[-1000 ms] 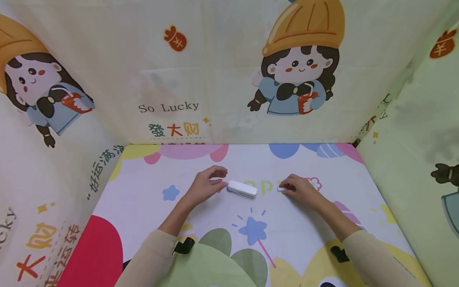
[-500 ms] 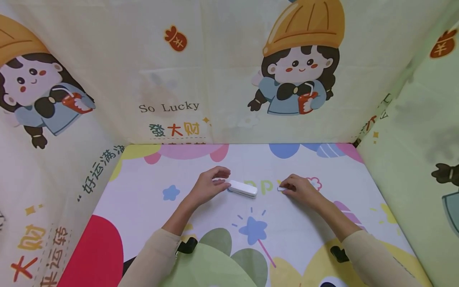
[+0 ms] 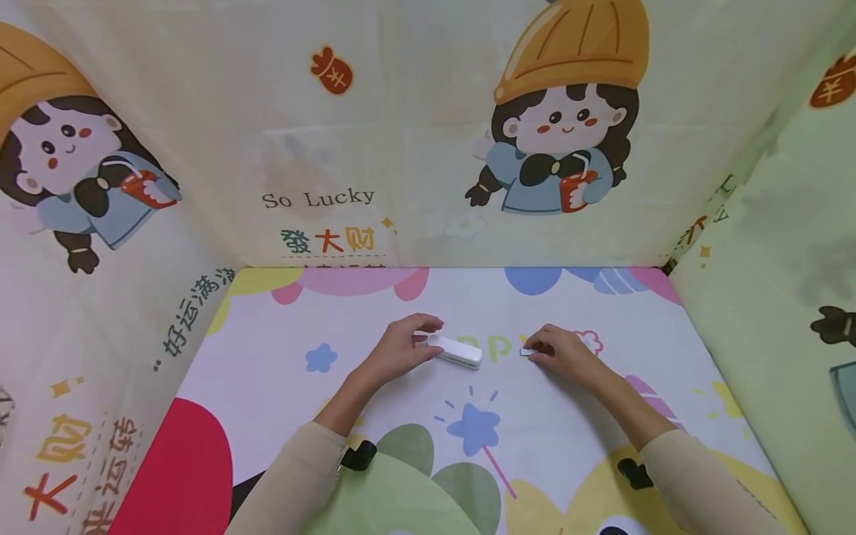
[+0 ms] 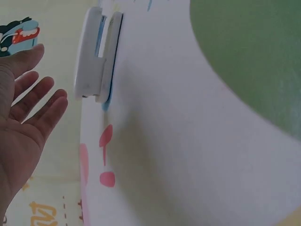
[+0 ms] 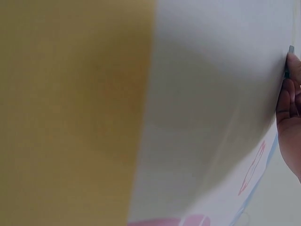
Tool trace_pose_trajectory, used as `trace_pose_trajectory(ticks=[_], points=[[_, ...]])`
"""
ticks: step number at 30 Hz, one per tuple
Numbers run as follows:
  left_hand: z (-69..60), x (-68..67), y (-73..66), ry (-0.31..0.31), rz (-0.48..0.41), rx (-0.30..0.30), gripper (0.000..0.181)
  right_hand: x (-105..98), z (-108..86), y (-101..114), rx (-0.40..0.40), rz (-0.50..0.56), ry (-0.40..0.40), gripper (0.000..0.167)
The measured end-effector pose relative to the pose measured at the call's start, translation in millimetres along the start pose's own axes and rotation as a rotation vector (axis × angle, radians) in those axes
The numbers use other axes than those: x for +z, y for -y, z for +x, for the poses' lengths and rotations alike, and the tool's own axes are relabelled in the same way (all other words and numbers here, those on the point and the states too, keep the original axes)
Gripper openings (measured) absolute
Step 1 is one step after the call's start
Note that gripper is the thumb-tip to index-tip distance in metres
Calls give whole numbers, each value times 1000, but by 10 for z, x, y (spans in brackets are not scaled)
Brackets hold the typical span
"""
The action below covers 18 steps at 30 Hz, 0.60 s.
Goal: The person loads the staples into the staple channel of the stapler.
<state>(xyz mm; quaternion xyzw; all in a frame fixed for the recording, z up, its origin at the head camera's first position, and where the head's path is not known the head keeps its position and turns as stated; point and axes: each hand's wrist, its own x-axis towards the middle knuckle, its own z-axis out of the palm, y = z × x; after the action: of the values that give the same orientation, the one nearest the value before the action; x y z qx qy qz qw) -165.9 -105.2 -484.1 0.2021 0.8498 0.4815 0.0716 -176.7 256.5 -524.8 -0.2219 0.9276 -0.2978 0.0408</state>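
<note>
A white stapler (image 3: 461, 352) lies on the patterned tabletop, its blue inner part showing in the left wrist view. My left hand (image 3: 400, 349) is at the stapler's left end, thumb and fingers spread apart. In the left wrist view a gap shows between those fingers and the stapler (image 4: 91, 56). To the right of it, my right hand (image 3: 560, 349) pinches a small silvery strip (image 3: 526, 352) between thumb and fingertips, close to the table surface. The strip looks like a row of staples, but it is too small to be sure.
A printed cloth covers the tabletop (image 3: 414, 401), with stars, letters and cartoon shapes. Cloth walls (image 3: 428, 148) stand behind it and on both sides. Black straps (image 3: 361, 455) show at the sleeves.
My left hand has moved to the right, and its thumb and fingers now overlap the stapler's left end in the head view. My right hand stays in place with the strip.
</note>
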Motion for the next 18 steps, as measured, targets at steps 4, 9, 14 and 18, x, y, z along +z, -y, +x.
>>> trace_pose_trajectory(ticks=[4,9,14,18], points=[[66,89,-31,62,135,22,49,-11,-10,-10,-5,0,-4,18],[157,180,-52,136,298,65,49,-2,-19,-12,-19,18,-11,18],[239,273,-80,199,398,95,50,6,-25,-10,-26,28,-19,17],[294,348,-115,234,456,127,47,-6,-27,-9,-23,32,-16,17]])
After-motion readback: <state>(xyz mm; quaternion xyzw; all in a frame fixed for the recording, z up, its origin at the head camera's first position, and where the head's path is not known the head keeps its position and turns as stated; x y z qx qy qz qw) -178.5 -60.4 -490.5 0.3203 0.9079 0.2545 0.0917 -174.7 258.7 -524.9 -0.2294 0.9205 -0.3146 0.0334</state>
